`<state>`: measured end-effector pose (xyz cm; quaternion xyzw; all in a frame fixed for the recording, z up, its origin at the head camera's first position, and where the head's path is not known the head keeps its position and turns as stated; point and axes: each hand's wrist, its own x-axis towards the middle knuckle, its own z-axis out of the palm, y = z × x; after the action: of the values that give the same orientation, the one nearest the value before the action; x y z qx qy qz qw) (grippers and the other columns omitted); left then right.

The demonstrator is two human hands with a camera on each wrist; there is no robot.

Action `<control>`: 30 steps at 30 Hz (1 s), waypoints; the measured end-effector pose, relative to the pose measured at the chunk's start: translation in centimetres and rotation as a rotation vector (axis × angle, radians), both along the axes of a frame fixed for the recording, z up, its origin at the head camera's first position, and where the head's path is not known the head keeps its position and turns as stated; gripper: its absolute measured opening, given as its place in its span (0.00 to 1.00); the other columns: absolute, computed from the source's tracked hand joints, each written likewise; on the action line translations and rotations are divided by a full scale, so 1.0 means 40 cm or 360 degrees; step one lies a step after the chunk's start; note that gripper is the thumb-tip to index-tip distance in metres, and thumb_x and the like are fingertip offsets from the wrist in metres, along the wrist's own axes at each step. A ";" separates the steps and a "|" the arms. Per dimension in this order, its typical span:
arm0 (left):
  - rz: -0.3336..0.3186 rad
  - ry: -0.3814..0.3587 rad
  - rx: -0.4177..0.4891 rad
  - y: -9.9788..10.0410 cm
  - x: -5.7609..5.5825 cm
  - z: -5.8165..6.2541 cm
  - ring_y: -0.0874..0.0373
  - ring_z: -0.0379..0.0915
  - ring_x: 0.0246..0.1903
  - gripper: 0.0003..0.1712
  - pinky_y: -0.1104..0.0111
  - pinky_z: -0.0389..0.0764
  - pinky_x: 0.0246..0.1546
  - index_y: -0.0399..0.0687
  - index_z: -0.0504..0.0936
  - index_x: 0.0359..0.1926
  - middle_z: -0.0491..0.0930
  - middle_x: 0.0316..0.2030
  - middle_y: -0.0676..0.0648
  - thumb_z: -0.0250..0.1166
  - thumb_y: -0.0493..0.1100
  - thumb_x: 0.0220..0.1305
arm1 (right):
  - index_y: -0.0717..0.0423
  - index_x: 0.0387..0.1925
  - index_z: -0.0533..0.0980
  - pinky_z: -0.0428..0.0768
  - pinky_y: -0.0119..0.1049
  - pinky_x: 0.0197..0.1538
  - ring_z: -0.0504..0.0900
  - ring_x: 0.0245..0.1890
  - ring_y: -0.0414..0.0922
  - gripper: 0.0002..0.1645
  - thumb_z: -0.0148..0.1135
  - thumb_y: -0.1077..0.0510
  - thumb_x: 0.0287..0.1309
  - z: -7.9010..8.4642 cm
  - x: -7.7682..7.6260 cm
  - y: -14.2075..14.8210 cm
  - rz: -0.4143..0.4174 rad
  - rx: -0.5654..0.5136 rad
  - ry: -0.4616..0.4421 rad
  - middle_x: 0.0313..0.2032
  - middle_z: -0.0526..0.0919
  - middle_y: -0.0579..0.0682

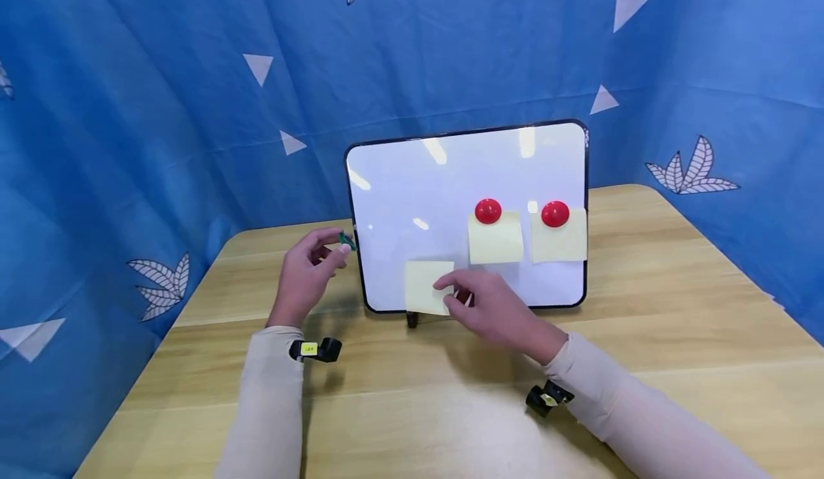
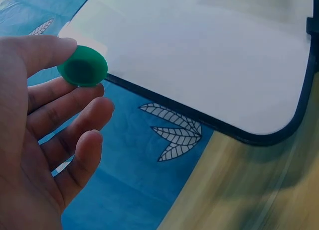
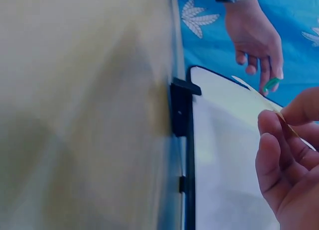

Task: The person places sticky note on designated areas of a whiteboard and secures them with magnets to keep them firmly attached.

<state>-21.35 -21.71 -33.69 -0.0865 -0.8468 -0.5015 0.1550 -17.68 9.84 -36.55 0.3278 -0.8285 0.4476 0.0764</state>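
Between thumb and fingertips, my left hand (image 1: 307,270) pinches a green round magnet (image 2: 82,65), just off the left edge of the whiteboard (image 1: 412,200). My right hand (image 1: 492,306) pinches the right edge of a pale yellow sticky note (image 1: 421,286) in front of the board's lower left part. In the right wrist view the note is seen nearly edge-on, so whether it touches the board I cannot tell. Two more notes hang to the right, a middle note (image 1: 496,243) and a right note (image 1: 558,243), under a red magnet (image 1: 488,211) and another red magnet (image 1: 555,214).
The whiteboard stands tilted back on a wooden table (image 1: 399,407), with a black foot (image 1: 412,319) showing below its lower edge. Behind the table hangs a blue curtain (image 1: 412,50) printed with leaves and triangles.
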 end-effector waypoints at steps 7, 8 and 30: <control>-0.0040 0.0013 0.0051 0.013 -0.003 -0.004 0.51 0.80 0.35 0.27 0.61 0.82 0.35 0.50 0.80 0.58 0.82 0.44 0.46 0.67 0.60 0.65 | 0.55 0.48 0.83 0.79 0.34 0.30 0.77 0.25 0.39 0.12 0.62 0.64 0.63 0.024 -0.017 0.015 -0.0079 -0.0015 -0.0011 0.24 0.78 0.40; -0.0041 0.0020 0.0054 0.013 -0.003 -0.002 0.51 0.80 0.35 0.28 0.61 0.82 0.35 0.50 0.80 0.59 0.82 0.44 0.46 0.67 0.60 0.65 | 0.55 0.48 0.83 0.79 0.34 0.30 0.77 0.25 0.39 0.12 0.62 0.64 0.63 0.029 -0.020 0.014 -0.0084 -0.0019 0.0003 0.24 0.78 0.40; 0.0041 0.0228 0.0117 0.054 -0.003 0.018 0.50 0.78 0.36 0.23 0.71 0.76 0.31 0.48 0.78 0.62 0.80 0.56 0.50 0.66 0.45 0.69 | 0.56 0.47 0.83 0.78 0.37 0.31 0.75 0.26 0.42 0.11 0.62 0.62 0.64 0.091 -0.090 -0.023 -0.0156 0.0097 0.0029 0.27 0.80 0.42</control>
<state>-21.46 -19.53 -32.98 -0.1057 -0.8156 -0.5226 0.2246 -21.27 8.91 -32.92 0.2930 -0.8561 0.4148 0.0957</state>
